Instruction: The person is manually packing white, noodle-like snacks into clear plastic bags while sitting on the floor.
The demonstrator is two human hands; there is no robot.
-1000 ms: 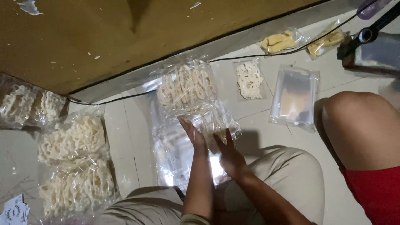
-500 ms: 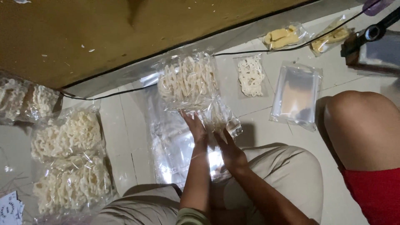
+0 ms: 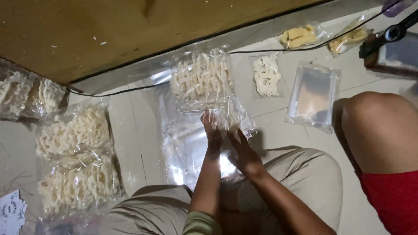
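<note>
A clear, crinkly plastic bag point(image 3: 204, 80) packed with pale, lacy, curled crackers lies on the tiled floor point(image 3: 130, 126) in front of the person, its open lower end gathered between both hands. The left hand point(image 3: 211, 128) stands on edge, fingers straight and pressed together against the loose film at the bag's mouth; the right hand point(image 3: 241, 148) lies flat and angled beside it, fingers extended, pinching the same glossy film from the other side, so both hands grip the bag's neck. The forearms rise from the lap, close together, over beige trousers point(image 3: 305, 182). Under the bag a stack of flat, shiny empty sleeves point(image 3: 183, 148) reflects light. To the left lie more filled bags point(image 3: 74, 156) of the same wavy crackers, stacked one against another. To the right sits a single small pack point(image 3: 266, 76) of crackers and a neat pile of empty clear bags point(image 3: 312, 95). Two packs of yellow chips point(image 3: 300, 35) rest farther off near a black cable point(image 3: 130, 87) running along the brown board point(image 3: 109, 30). Another person's bare knee point(image 3: 379, 130) shows at right.
</note>
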